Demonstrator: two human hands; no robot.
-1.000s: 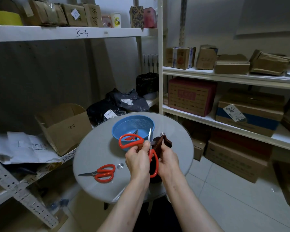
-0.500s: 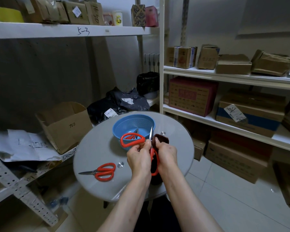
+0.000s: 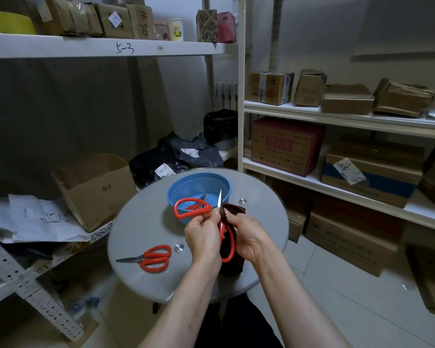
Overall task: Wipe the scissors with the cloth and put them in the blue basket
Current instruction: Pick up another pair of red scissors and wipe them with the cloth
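— What's different from a second ago?

— Mostly the cloth (image 3: 232, 211). It stood flared out above the right hand (image 3: 248, 234); now it is bunched tight against the scissors (image 3: 190, 215), beside the bare blade (image 3: 219, 198) that points up. Both hands have barely shifted.

— So the wiping is under way?

— I'd judge so: a stroke on the hidden blade, with the upright one possibly yet to be done. Nothing is heading for the blue basket (image 3: 172, 192) yet.

— Who holds what?

— The left hand (image 3: 204, 234) is curled round the scissors near the pivot, which are spread wide and held above the desk's (image 3: 141, 222) near edge. The right hand's fingers are clamped on the cloth.

— Materials?

— Thin bright steel blades and glossy red plastic loops, oval and hard. The cloth is dark brown, thick and nappy, and hangs limp below the hands. The basket is a round, perforated plastic bowl towards the desk's far edge, with a second pair (image 3: 195, 206) already inside. The desk is a round, smooth grey top with metal studs; a third pair (image 3: 153, 259) lies closed near its left edge.
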